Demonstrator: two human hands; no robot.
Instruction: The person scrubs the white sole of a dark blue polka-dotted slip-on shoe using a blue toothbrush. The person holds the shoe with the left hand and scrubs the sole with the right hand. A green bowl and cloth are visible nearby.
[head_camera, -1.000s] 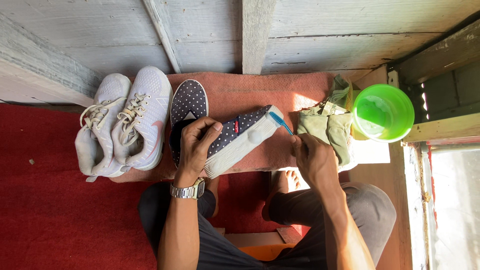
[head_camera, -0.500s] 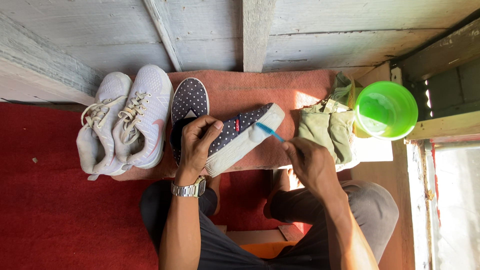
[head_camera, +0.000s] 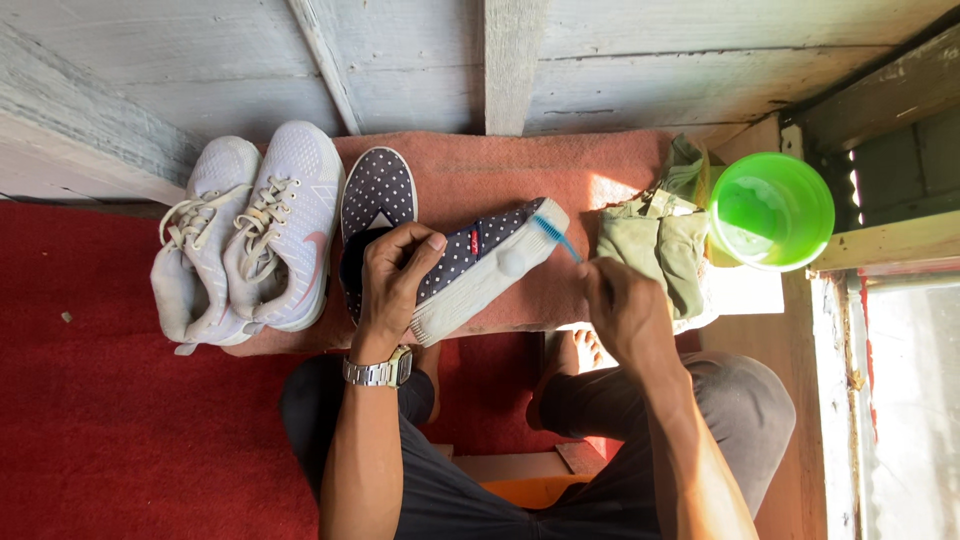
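Centrally, left hand (head_camera: 392, 280) clamped around a dark dotted slip-on shoe (head_camera: 470, 268), tilted sole-edge up over the terracotta mat (head_camera: 520, 170); right hand (head_camera: 618, 310) closed on a blue toothbrush (head_camera: 553, 235), bristles touching the white toe rim. Matching dotted shoe (head_camera: 377, 195) just left; pair of white sneakers (head_camera: 245, 235) farther left. Right: olive cloth (head_camera: 655, 245), green bowl (head_camera: 770, 210). Risk, as judged: shoe twisting in a loosened grip; a wide elbow swing tipping the bowl.

Single head-worn view, looking steeply down over the person's lap at close range. Left hand (head_camera: 392, 275) and right hand (head_camera: 618, 305) sit mid-frame, forearms entering from the bottom edge. Beyond the hands: wooden plank wall (head_camera: 620, 60) along the top. No second view.
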